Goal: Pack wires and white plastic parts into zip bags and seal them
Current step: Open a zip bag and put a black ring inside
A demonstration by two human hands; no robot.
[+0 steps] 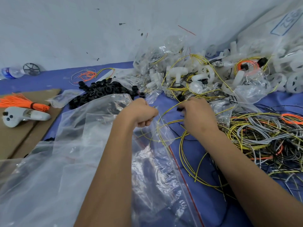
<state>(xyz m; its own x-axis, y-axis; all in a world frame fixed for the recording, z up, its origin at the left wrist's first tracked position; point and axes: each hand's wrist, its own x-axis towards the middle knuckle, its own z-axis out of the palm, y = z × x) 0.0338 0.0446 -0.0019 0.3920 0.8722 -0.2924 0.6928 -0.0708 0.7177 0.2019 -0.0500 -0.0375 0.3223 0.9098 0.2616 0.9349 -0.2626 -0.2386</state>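
My left hand (141, 113) is curled in a fist and pinches the edge of a clear zip bag (157, 161) with a red seal line. My right hand (196, 115) grips a yellow-and-black wire (182, 145) with a small black part at its end, just right of the bag's mouth. Loops of that wire lie across the bag and the blue table. White plastic parts (178, 72) sit in a heap behind the hands, mixed with wires and filled bags. A big tangle of wires (262, 138) lies at the right.
A pile of black rings (101, 92) lies at centre left. An orange wire bundle (21, 102) and a grey controller (24, 117) rest on cardboard (14, 138) at the left. Large clear bags (49, 169) cover the near left. A water bottle (11, 72) lies by the wall.
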